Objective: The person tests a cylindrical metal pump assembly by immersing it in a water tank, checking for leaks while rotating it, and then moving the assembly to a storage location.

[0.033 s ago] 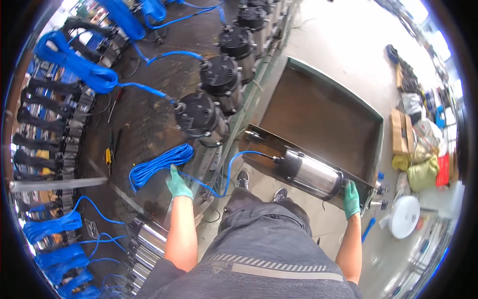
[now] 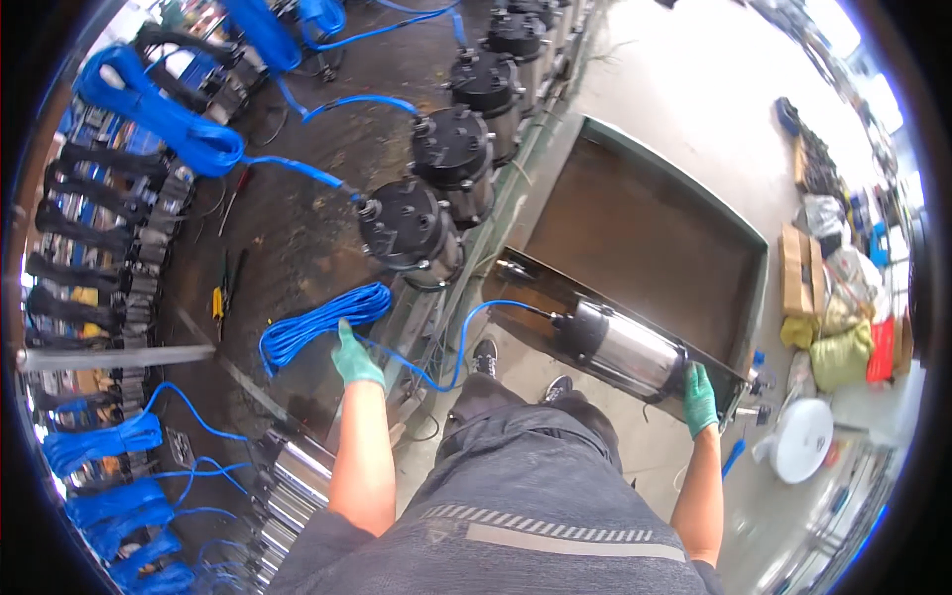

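My left hand (image 2: 354, 359), in a green glove, is closed at the near right edge of a coiled blue cable (image 2: 322, 322) on the dark bench; some fingers are hidden beneath it. From the coil a single strand loops right to the black end of a steel cylindrical motor (image 2: 635, 349). This motor lies on its side in a narrow metal trough (image 2: 545, 281) with fittings at both ends. My right hand (image 2: 700, 399), also green-gloved, rests against the motor's far right end with its fingers stretched out and nothing visible in it.
Several upright motors with black caps (image 2: 407, 228) line the bench's right edge, blue cables attached. A large rectangular tray (image 2: 635, 198) stands beyond the trough. Yellow-handled pliers (image 2: 218, 300) lie on the bench. More steel cylinders (image 2: 297, 471) lie at lower left. Sacks (image 2: 841, 349) and a white round drum (image 2: 803, 436) are at right.
The view has shifted slightly, so the bench and the things on it appear a little farther right. Both hands keep their places at the coil and the motor's end.
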A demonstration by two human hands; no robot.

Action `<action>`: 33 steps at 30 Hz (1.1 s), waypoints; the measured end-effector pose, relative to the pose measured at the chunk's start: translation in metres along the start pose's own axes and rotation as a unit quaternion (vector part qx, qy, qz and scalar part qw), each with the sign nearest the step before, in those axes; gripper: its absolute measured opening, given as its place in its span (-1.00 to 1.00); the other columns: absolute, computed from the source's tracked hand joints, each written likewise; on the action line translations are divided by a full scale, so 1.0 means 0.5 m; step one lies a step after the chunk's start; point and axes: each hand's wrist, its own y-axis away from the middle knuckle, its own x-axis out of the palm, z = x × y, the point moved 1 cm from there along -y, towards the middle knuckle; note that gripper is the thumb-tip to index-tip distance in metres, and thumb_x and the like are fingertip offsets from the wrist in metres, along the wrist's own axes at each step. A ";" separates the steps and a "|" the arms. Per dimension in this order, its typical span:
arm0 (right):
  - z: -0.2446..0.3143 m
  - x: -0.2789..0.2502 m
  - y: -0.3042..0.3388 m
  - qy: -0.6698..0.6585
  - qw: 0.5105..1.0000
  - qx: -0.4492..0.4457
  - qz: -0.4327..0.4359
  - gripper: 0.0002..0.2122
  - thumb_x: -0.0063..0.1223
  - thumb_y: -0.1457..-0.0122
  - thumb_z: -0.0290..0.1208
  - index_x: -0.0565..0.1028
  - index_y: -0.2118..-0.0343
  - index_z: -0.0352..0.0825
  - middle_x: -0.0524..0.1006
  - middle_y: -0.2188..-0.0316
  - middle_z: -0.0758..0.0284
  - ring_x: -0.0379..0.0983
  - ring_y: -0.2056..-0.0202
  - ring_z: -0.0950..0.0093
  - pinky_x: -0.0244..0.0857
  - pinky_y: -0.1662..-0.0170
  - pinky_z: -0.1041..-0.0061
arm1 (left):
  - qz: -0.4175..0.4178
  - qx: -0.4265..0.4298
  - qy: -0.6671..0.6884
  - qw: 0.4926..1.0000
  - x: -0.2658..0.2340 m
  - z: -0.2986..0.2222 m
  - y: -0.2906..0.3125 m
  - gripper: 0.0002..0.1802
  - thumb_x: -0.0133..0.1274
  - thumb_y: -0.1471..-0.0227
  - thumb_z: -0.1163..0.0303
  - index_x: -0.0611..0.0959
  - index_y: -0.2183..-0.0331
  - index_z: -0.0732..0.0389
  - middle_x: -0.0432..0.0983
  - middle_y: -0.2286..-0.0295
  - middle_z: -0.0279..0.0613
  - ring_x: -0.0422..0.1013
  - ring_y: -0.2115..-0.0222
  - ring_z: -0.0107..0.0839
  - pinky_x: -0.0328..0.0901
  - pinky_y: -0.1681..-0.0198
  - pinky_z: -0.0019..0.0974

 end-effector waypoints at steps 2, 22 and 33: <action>-0.025 -0.010 -0.045 -0.005 0.993 0.031 0.116 -0.61 -0.09 -0.37 -0.01 0.48 0.06 -0.28 0.50 0.24 0.45 0.36 0.23 0.60 0.30 0.12 0.54 | -0.053 -0.019 -0.084 0.995 -0.008 0.039 -0.134 -0.17 0.25 0.07 -0.27 0.59 0.16 0.40 0.53 0.37 -0.17 0.38 0.39 -0.32 0.38 0.28 -0.13; -0.048 0.021 -0.115 -0.128 0.957 0.088 0.247 -0.43 -0.01 -0.27 0.02 0.27 -0.15 -0.36 0.42 0.00 0.26 0.35 0.00 0.46 0.25 -0.12 0.44 | 0.317 0.192 0.485 0.792 -0.229 -0.304 0.365 -0.44 0.08 -0.09 0.22 0.49 -0.09 0.26 0.55 0.10 -0.10 0.50 0.28 -0.25 0.43 0.20 -0.13; 0.117 0.135 0.003 -0.240 0.877 0.174 0.378 -0.50 -0.13 -0.23 0.01 0.41 0.01 -0.37 0.57 0.39 0.20 0.54 0.53 0.31 0.44 0.53 0.38 | 0.544 0.369 0.370 0.657 -0.398 -0.557 0.627 -0.42 -0.02 -0.14 0.31 0.37 -0.13 0.42 0.44 -0.01 0.10 0.44 0.01 -0.18 0.30 -0.12 -0.06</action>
